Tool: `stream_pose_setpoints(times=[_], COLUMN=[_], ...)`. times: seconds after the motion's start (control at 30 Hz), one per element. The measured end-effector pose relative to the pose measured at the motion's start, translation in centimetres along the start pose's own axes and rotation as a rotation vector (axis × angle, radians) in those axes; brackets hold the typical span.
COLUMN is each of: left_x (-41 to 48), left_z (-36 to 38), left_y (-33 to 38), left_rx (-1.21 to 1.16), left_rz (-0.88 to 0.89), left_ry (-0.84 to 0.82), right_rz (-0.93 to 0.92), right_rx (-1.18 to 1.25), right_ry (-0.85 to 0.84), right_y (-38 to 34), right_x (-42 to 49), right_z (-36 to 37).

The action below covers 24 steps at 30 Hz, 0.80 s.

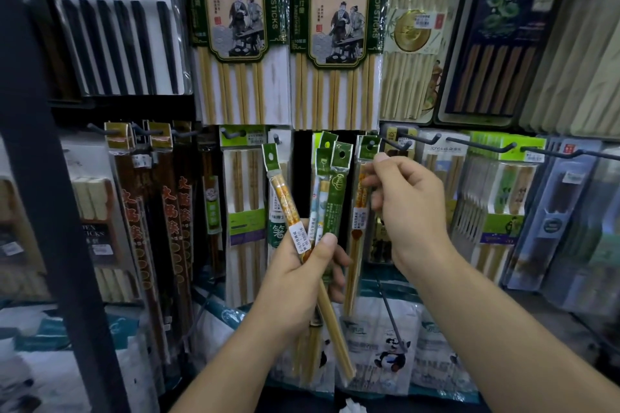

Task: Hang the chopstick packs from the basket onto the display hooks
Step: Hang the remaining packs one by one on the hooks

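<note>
Left grip [298, 273] clasps a bundle of packs [335, 198]
Right grip [414, 208] pinches a single pack [359, 218], its top just beside a hook [396, 143].

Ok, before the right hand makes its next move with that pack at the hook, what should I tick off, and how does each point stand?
1. Right hand has a grip on the single pack: ok, fingers pinch it.
2. Hang hole in its green header is unblocked: ok.
3. Hole threaded on the hook: cannot tell; the header sits at the hook's left end.
4. Hook's visible length is bare: ok.
5. Left hand holds the spare packs: ok, fanned out, thumb across them.
6. Basket within reach: cannot tell, not in view.
</note>
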State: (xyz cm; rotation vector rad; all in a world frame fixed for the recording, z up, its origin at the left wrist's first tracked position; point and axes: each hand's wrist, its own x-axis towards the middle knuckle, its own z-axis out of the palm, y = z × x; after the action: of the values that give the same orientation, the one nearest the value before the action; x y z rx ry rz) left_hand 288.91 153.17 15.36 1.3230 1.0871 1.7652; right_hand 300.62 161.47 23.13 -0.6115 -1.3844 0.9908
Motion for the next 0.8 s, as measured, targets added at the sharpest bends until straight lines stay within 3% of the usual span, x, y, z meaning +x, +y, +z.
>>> stream_pose_setpoints(times=[0.1,0.4,0.5,0.6,0.8], left_x=[-0.1,-0.6,-0.6,-0.4,-0.3], left_z=[0.1,0.5,0.6,0.2,-0.1], left_y=[0.1,0.4,0.2,0.0,0.3], left_rx=[-0.046,-0.109,-0.109,0.055,0.022], left_rz=[-0.007,-0.004,-0.033,0.007,-0.037], left_ry=[0.004,-0.046,0.041,0.127,0.115], right_rz=[-0.052,-0.041,-0.015,-0.018,-0.063], right_rx=[-0.012,-0.044,-0.019,-0.022,-0.100], right_ry=[-0.139,-0.162,-0.110,0.005,0.054], right_y=[-0.4,-0.3,-0.3,-0.4,-0.2], right_x=[-0.8,-0.7,-0.3,0.4,1.4], right_z=[0.4,0.6,0.3,0.1,0.1])
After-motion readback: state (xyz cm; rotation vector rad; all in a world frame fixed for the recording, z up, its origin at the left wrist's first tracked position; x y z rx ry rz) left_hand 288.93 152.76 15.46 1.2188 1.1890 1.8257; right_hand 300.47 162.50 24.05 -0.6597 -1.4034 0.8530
